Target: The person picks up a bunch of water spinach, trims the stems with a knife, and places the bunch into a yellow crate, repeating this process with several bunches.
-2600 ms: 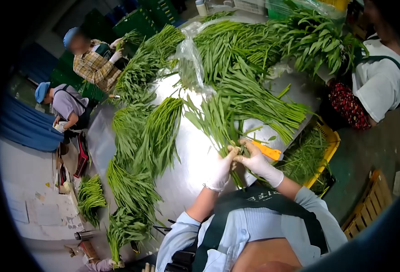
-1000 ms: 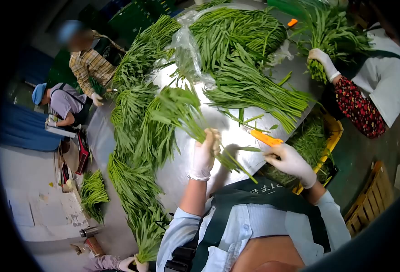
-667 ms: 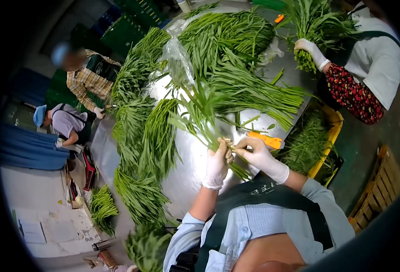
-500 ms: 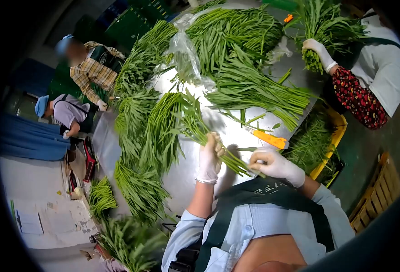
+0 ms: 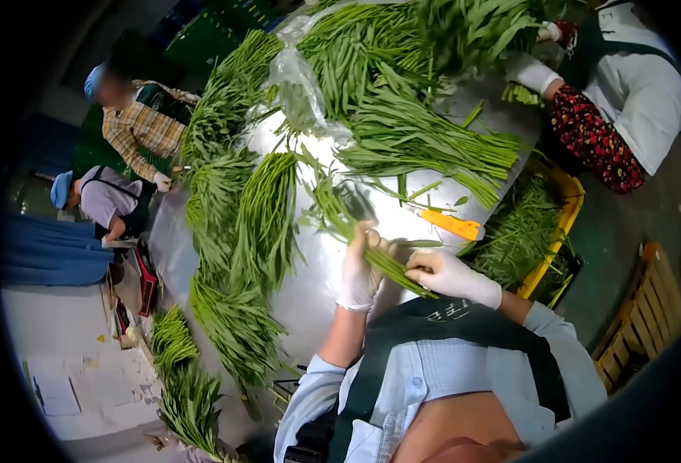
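My gloved left hand (image 5: 365,266) is wrapped round a small bunch of water spinach (image 5: 333,208), its leaves pointing away and its cut stems towards my chest. Beside those stem ends, my gloved right hand (image 5: 456,276) has its fingertips pinched together at the bunch; what lies between them is too small to make out. An orange-handled knife (image 5: 450,224) rests on the metal table (image 5: 302,297) just beyond my right hand. A larger pile of water spinach (image 5: 433,143) lies past the knife, and another bundle (image 5: 267,216) is left of my left hand.
A yellow crate (image 5: 564,231) of loose greens stands by the table's right edge, near a wooden pallet (image 5: 642,309). Clear plastic film (image 5: 298,85) lies among the piles. A co-worker's gloved hand (image 5: 533,75) is at the upper right; two people work at the left.
My right hand has moved left and slightly up to the stems, while my left hand keeps its hold. The co-worker's greens at the right have swung left over the pile. Bottom-left greens have settled.
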The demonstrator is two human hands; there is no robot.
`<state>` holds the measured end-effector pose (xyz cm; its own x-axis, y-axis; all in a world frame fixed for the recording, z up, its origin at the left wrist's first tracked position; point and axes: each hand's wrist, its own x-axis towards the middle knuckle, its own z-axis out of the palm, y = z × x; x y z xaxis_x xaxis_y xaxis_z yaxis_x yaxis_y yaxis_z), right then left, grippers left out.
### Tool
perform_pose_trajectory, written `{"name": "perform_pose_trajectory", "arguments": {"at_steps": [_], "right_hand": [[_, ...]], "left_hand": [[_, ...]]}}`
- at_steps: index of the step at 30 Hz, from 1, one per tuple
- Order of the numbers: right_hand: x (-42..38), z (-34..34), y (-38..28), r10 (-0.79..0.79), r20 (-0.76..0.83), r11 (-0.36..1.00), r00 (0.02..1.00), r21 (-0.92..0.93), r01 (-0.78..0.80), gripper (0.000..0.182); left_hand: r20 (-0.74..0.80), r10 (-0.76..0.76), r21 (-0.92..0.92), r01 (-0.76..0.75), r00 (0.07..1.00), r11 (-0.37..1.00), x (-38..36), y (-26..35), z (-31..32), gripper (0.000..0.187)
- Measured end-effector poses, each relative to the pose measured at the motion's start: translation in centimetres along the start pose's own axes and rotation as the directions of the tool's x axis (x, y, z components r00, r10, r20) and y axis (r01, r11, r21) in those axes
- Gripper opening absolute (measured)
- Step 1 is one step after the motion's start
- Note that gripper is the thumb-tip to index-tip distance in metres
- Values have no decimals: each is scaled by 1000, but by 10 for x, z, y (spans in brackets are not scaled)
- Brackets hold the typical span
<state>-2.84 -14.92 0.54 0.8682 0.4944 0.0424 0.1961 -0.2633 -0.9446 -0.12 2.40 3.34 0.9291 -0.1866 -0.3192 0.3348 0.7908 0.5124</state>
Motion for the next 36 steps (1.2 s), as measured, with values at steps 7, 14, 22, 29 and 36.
{"name": "perform_pose_trajectory", "arguments": {"at_steps": [7, 14, 22, 29, 36], "right_hand": [[25, -70, 54, 97, -548, 884, 831, -337, -325, 15], [32, -117, 117, 79, -555, 593, 828, -641, -487, 18], [26, -124, 41, 272, -573, 962, 773, 173, -210, 15], [10, -39, 36, 296, -222, 947, 929, 198, -255, 15], [10, -17, 35, 224, -22, 955, 974, 204, -215, 22]], "left_hand": [[-181, -199, -104, 182, 963, 978, 26, -9, -43, 24], [36, -503, -476, 457, 864, 751, 31, -23, -59, 18], [-239, -70, 11, 75, 968, 997, 21, -19, -28, 22], [-196, 54, 323, 13, 979, 946, 24, -27, -7, 24], [-133, 36, 412, 23, 990, 911, 22, -27, -12, 21]]}}
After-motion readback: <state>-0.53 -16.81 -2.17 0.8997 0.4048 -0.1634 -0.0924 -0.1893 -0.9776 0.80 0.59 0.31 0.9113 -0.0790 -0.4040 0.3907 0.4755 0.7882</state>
